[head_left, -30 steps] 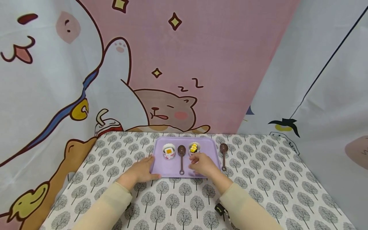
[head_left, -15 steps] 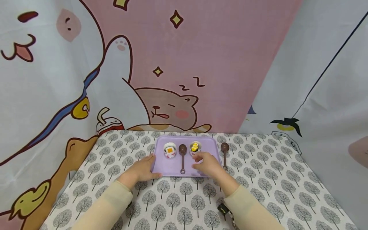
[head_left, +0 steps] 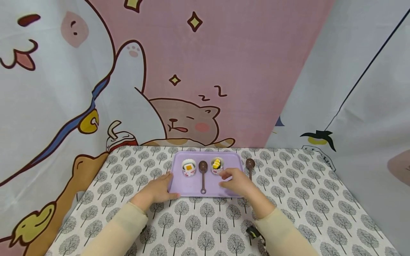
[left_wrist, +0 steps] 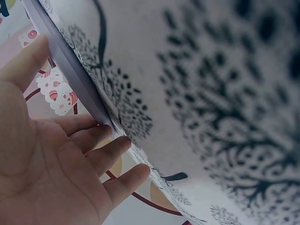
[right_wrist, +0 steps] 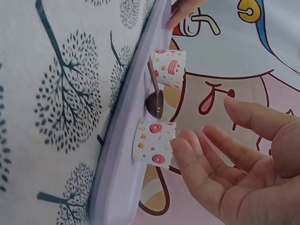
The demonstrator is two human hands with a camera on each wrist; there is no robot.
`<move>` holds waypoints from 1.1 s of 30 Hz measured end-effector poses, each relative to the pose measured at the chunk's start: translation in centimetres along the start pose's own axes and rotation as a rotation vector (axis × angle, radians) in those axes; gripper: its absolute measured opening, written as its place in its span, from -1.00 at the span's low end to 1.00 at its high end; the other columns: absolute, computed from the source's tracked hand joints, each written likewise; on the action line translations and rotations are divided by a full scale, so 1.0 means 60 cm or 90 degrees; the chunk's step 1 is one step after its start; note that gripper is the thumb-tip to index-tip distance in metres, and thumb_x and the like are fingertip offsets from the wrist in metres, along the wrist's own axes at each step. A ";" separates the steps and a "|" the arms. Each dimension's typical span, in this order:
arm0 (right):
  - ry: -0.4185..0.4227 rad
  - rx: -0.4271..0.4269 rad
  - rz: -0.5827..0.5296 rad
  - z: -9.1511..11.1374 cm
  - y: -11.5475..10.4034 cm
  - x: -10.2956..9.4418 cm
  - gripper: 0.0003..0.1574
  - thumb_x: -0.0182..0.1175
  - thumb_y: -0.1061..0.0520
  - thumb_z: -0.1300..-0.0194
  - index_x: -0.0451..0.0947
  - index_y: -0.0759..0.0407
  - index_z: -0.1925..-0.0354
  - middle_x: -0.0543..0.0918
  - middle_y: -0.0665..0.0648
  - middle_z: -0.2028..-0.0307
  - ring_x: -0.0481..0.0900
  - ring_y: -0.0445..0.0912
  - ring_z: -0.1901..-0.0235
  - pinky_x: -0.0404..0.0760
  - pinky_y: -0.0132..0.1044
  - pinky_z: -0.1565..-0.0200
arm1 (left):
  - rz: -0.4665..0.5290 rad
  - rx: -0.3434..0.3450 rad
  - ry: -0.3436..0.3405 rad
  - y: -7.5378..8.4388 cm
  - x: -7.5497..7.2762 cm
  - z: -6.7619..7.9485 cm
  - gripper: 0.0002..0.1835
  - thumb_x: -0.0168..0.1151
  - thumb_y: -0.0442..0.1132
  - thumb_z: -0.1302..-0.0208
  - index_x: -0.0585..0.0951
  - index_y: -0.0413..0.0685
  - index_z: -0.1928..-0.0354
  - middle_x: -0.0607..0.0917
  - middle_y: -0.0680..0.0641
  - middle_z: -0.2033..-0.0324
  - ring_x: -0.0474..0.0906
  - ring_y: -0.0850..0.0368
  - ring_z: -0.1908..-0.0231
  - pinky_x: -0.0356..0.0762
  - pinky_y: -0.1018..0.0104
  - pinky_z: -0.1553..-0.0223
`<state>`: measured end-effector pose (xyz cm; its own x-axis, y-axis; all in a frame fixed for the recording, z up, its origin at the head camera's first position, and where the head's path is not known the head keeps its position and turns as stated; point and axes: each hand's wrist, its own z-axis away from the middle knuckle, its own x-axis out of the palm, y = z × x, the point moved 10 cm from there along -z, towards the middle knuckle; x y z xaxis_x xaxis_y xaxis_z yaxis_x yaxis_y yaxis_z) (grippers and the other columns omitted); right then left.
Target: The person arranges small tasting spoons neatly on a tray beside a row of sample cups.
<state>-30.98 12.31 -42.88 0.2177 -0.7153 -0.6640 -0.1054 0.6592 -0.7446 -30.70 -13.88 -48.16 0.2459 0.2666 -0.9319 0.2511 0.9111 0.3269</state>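
Taking 12 o'clock as straight away from the person, I judge that any next move turns on how the right hand (head_left: 237, 182) sits to the yellow-topped cup (head_left: 217, 167). On my head feed the cup stands upright on the lilac tray (head_left: 189, 186), just off the fingertips at 10 to 11 o'clock. The grip there has thumb and fingers apart, with nothing between them; whether a fingertip brushes the cup, I can't tell. The left hand (head_left: 157, 187) is well apart from that cup; it rests against the tray's 8 o'clock corner, fingers extended. The brown spoon (head_left: 203, 170) lies between this cup and the orange-topped cup (head_left: 189, 168), its long axis running 12 to 6, bowl at 12.

Only the head feed gives me both cups' toppings and the second spoon (head_left: 250, 164), on the counter (head_left: 205, 224) at the right hand's 1 o'clock, its handle partly hidden. The right wrist feed adds the cups' printed walls and the gap between thumb and forefinger. The left wrist feed alone shows me that palm, with the fingers spread at the tray's edge.
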 end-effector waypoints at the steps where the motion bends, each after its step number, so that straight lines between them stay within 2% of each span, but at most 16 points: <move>1: 0.000 0.000 0.001 0.001 0.000 -0.002 -0.51 0.45 0.20 -0.12 0.64 0.28 -0.05 0.71 0.17 0.09 0.69 0.01 0.14 0.66 -0.04 0.03 | 0.000 -0.001 0.000 0.000 0.000 0.000 0.08 0.35 0.26 -0.18 0.18 -0.39 -0.47 0.19 -0.35 -0.48 0.15 -0.33 -0.44 0.18 -0.25 -0.39; 8: -0.002 0.007 0.003 0.008 0.002 -0.013 -0.52 0.44 0.22 -0.14 0.64 0.28 -0.05 0.72 0.15 0.11 0.68 0.00 0.15 0.66 -0.05 0.04 | 0.002 -0.003 0.002 0.000 0.001 0.001 0.08 0.36 0.25 -0.17 0.20 -0.39 -0.47 0.19 -0.34 -0.47 0.16 -0.33 -0.44 0.17 -0.25 -0.39; 21: -0.002 -0.012 -0.018 0.014 0.001 -0.033 -0.57 0.41 0.25 -0.17 0.63 0.31 -0.03 0.71 0.22 0.11 0.68 0.04 0.17 0.67 -0.08 0.07 | 0.006 -0.009 -0.004 -0.001 -0.001 0.001 0.08 0.37 0.24 -0.16 0.20 -0.39 -0.47 0.19 -0.35 -0.48 0.14 -0.33 -0.44 0.15 -0.26 -0.40; 33: 0.044 -0.009 -0.060 0.014 0.020 -0.062 -0.61 0.37 0.25 -0.23 0.62 0.34 -0.03 0.71 0.30 0.08 0.68 0.09 0.15 0.71 -0.15 0.14 | 0.005 -0.008 -0.006 -0.003 -0.001 0.000 0.08 0.37 0.26 -0.16 0.20 -0.38 -0.47 0.18 -0.33 -0.48 0.14 -0.33 -0.44 0.15 -0.25 -0.40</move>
<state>-31.12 15.94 -41.22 0.1592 -0.7885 -0.5940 -0.1016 0.5854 -0.8043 -30.74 -14.04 -48.16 0.2569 0.2704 -0.9278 0.2380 0.9128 0.3319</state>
